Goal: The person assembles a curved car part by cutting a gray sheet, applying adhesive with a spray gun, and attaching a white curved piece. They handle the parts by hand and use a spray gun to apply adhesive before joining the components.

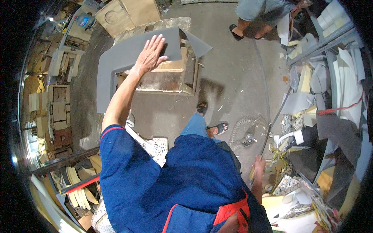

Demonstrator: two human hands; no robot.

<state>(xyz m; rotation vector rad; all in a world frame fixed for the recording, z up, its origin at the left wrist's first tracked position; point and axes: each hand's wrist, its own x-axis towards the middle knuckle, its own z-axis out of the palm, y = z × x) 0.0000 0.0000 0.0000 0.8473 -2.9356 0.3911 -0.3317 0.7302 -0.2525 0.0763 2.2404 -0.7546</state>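
My left hand (152, 53) lies flat with its fingers stretched out on a grey sheet (116, 50), which looks like foam. The sheet drapes over a wooden box-like frame (161, 81) on the floor and hangs down its left side. One pointed flap of it sticks out at the right. Low at my right side, my right hand (259, 165) is closed around a long, thin, dark rod or hose (268, 138) with a yellowish part near the grip. Its exact kind cannot be made out.
A coiled ribbed hose (237, 130) lies on the floor by my sandalled feet. Foam offcuts and sheets (345, 73) crowd the right-hand rack. Shelves with wooden pieces (58, 103) line the left. Plywood panels (128, 13) stand behind the frame. Another person's legs (258, 23) are at the far right.
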